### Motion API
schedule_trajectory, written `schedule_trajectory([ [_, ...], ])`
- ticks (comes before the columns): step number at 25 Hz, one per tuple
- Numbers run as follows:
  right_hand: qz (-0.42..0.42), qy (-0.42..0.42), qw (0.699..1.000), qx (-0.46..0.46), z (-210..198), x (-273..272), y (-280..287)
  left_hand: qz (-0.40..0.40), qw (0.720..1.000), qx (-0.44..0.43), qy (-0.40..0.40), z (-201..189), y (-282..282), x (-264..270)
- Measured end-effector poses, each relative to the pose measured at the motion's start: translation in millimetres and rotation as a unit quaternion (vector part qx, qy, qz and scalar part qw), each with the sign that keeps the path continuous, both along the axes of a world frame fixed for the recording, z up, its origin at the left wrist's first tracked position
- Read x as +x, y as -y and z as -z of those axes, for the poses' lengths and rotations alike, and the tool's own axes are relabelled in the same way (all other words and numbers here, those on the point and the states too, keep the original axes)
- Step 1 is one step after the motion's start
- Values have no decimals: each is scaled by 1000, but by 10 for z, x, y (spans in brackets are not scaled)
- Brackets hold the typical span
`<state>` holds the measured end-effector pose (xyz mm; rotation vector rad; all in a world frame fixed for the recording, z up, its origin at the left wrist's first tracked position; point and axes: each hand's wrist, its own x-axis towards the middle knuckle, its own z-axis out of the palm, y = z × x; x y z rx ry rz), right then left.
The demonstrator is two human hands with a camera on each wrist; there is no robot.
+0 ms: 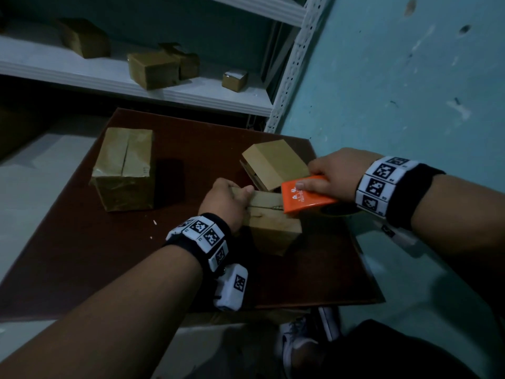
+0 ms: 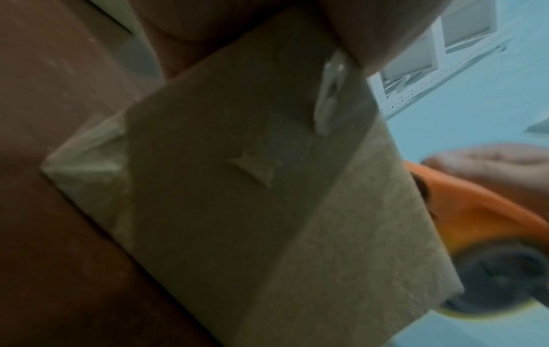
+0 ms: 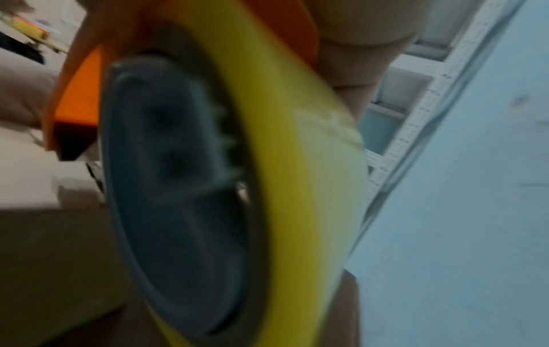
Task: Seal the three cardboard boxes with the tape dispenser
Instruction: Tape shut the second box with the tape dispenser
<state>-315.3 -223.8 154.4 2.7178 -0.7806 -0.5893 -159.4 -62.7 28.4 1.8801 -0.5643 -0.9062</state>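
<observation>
A small cardboard box [image 1: 270, 222] stands near the middle of the dark red table [image 1: 82, 255], its top seam showing. My left hand [image 1: 226, 203] grips its left end, thumb on the top; the left wrist view shows the box's side [image 2: 237, 199] close up. My right hand [image 1: 333, 176] holds the orange tape dispenser [image 1: 306, 195] at the box's right top edge. Its yellow tape roll [image 3: 297, 140] fills the right wrist view. Just behind lies a second small box [image 1: 273, 162] with an open flap. A larger taped box [image 1: 123, 168] sits at the left.
White metal shelving [image 1: 191, 97] behind the table carries several more cardboard boxes [image 1: 153, 67]. A teal wall [image 1: 410, 77] runs along the right. My shoe [image 1: 297, 340] shows below the table's near edge. Bare tabletop lies in front of the boxes.
</observation>
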Motion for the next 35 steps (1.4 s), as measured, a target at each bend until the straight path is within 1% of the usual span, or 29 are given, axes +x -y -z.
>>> schedule_trajectory([
  [5,13,0,1000,-18,82,-317,243,6,999,27,34,62,18,-21],
  [10,27,-3,1000,-15,181,-554,450,0,998,48,37,51,58,-16],
  [14,26,-22,999,-15,212,-621,485,-1,998,53,38,36,52,-24],
  [18,37,-48,998,-23,141,-610,453,-1,998,50,41,41,60,-21],
  [22,50,-80,995,-31,311,-444,229,-1,998,44,48,58,65,-31],
  [24,69,-82,994,-5,367,-262,175,-2,998,42,48,59,65,-24],
  [25,92,-88,991,46,400,-174,181,-3,998,41,49,59,62,-20],
  [26,118,-114,980,109,435,-107,208,-4,998,39,53,60,60,-18],
  [27,139,-145,970,139,484,-92,236,-5,998,38,57,59,61,-22],
  [28,146,-155,970,114,542,-126,247,-6,998,38,59,56,69,-32],
  [29,139,-143,979,50,610,-192,263,-4,998,37,60,58,75,-38],
  [30,124,-111,986,-13,663,-257,296,-2,998,35,58,70,72,-33],
  [31,122,-73,988,-53,689,-302,318,-2,998,33,57,84,66,-19],
  [33,145,4,987,-64,769,-393,360,-3,998,30,57,98,74,-5],
  [35,151,55,986,-50,877,-484,379,-6,998,31,55,86,93,-12],
])
